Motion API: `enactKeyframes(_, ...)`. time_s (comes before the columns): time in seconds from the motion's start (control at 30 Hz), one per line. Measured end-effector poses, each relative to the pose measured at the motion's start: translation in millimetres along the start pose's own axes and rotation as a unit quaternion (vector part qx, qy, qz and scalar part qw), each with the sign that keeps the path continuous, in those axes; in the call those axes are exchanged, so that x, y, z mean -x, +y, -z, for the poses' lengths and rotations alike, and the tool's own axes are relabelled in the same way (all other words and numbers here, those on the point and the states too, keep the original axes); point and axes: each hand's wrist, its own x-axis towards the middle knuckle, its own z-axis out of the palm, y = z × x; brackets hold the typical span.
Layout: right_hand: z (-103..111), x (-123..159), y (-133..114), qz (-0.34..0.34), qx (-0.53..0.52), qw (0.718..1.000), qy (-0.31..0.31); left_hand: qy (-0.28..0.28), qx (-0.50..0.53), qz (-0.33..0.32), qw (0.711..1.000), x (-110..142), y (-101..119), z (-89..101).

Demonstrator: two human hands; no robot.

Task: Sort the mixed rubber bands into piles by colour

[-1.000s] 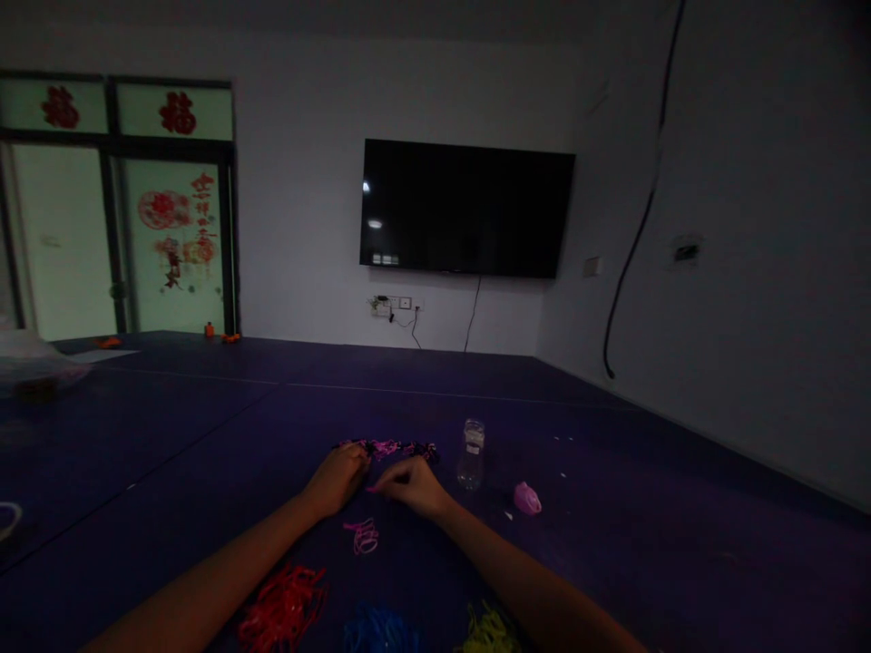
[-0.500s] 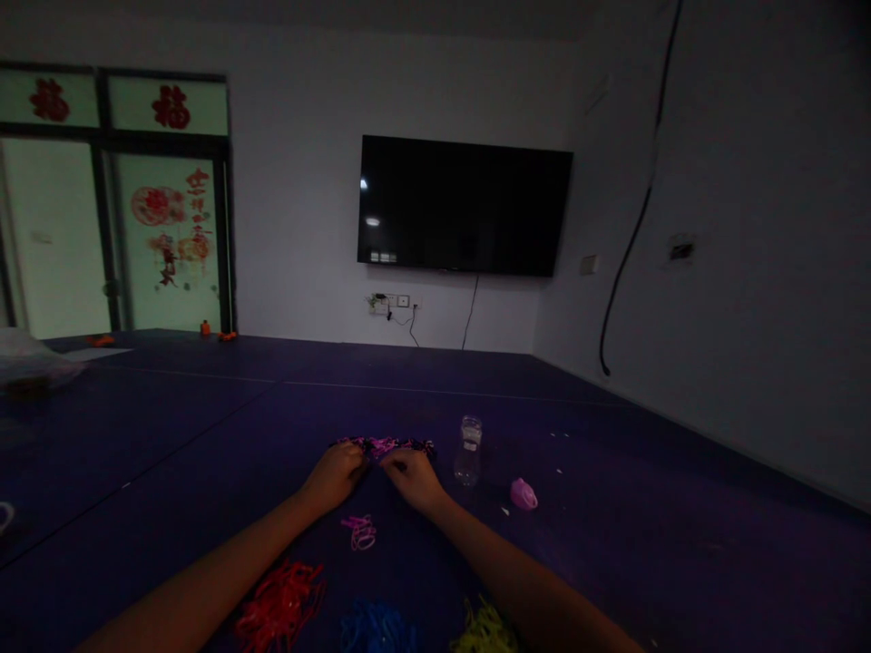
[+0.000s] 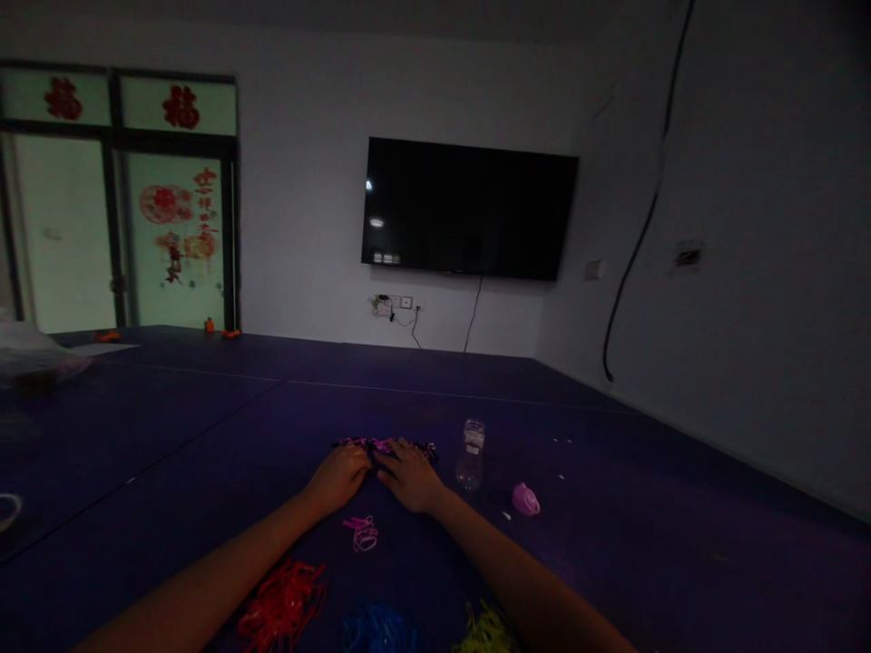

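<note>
- R hand (image 3: 412, 476) changed: pinching a pink strand 1 s ago, now fingers spread flat-ish at pink-and-dark strand pile (image 3: 378, 445); R grip open, nothing seen in it.
- That strand's no longer visible; likely let go, so R prob. free to handle pile, but can't tell where it went.
- L hand (image 3: 344, 473) approx. same spot, curled at pile's L end; fingertips hidden, can't tell if L grip holds anything.
- Pile: mid worktop (image 3: 578, 562), just far of both hands, L of clear bottle (image 3: 470, 458).
- Pink loops (image 3: 364, 534) unmoved, nearer.
</note>
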Motion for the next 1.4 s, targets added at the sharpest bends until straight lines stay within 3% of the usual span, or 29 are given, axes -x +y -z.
enactKeyframes(0.23, 2.3, 0.4, -0.1, 0.009, -0.001, 1.0, 0.0, -0.006, 0.001, 0.033, 0.999, -1.8, 3.3, 7.6)
enactKeyframes(0.53, 10.6, 0.8, -5.4, 0.048, -0.008, 0.998, 0.049, -0.016, 0.022, 0.15, 0.988, -1.2, -5.9, 6.3)
enactKeyframes(0.9, 14.7, 2.4, -9.8, 0.004, 0.007, 0.999, 0.039, 0.033, 0.087, 0.115, 0.989, -2.4, -9.9, 0.6)
enactKeyframes(1.13, 14.8, 2.3, -9.6, 0.005, 0.004, 0.999, 0.039, 0.018, 0.061, 0.102, 0.993, -1.7, -2.6, 6.3)
enactKeyframes(1.4, 10.3, -0.2, -8.2, 0.026, -0.015, 0.999, 0.037, -0.016, 0.006, 0.016, 1.0, -1.9, 4.7, 8.5)
